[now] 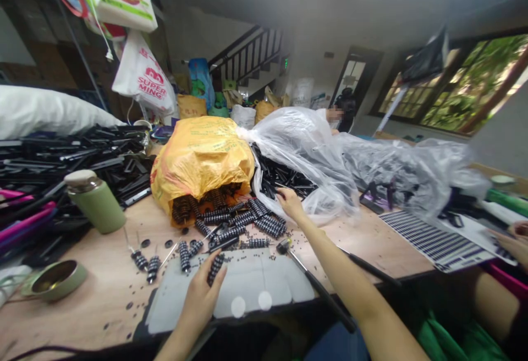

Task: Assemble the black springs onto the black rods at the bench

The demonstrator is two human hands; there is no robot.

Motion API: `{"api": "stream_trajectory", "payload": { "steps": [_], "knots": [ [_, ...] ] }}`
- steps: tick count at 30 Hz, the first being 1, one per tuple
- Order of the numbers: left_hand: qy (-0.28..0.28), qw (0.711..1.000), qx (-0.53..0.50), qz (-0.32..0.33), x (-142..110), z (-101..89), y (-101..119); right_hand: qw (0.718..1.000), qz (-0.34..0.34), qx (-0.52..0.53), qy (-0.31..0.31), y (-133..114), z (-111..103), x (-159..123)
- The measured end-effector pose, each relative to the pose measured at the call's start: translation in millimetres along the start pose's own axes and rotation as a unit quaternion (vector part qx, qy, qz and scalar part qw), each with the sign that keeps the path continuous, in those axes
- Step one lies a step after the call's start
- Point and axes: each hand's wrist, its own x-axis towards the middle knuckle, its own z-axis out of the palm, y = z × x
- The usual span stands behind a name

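Black-and-white ribbed piece: pinched btwn thumb & fingers of L hand, over grey mat, in front of yellow bag. Has R hand just right of yellow bag, by black strips in mouth of clear plastic bag, w/ fingers drawn together; can't tell if gripping any. On bench, see more ribbed pcs at yellow bag's mouth, hammer front-right of it, green flask left.

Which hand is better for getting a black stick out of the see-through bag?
Probably the right hand: it is at the opening of the clear bag, by the black sticks. The left hand is farther away, holding a striped roll.
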Motion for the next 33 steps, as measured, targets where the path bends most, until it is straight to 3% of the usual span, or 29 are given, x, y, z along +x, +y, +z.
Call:
{"api": "stream_trajectory", "payload": {
  "steps": [2,4,6,7,10,11,13,17,22,27,33],
  "knots": [
    [-0.005,0.995,0.049,0.082,1,0.0,6,0.991,-0.100,0.020,-0.086,-17,-3,-23],
    [-0.066,0.986,0.086,0.124,4,4.6,14,0.959,-0.202,0.043,-0.192,-35,-1,-47],
    [-0.145,0.979,0.095,0.103,6,11.3,21,0.925,-0.290,0.072,-0.234,-49,4,-69],
    [-0.172,0.979,0.082,0.069,8,14.7,23,0.923,-0.311,0.090,-0.208,-55,8,-78],
    [-0.173,0.980,-0.032,-0.097,8,22.1,25,0.951,-0.280,0.125,-0.044,-69,24,-100],
    [-0.160,0.973,-0.077,-0.149,7,23.5,24,0.957,-0.262,0.127,-0.011,-72,31,-106],
    [-0.143,0.957,-0.139,-0.211,4,25.1,23,0.961,-0.245,0.125,-0.002,-78,47,-114],
    [-0.134,0.946,-0.212,-0.204,-2,24.1,23,0.965,-0.212,0.153,0.008,-82,68,-124],
    [-0.138,0.891,-0.369,-0.226,-3,16.7,28,0.946,-0.204,0.250,-0.017,-71,62,-137],
    [-0.142,0.876,-0.392,-0.243,-5,17.8,34,0.909,-0.233,0.345,-0.017,-74,61,-155],
    [-0.071,0.855,-0.447,-0.254,-8,25.3,38,0.892,-0.245,0.379,0.018,-83,75,-157]
  ]
}}
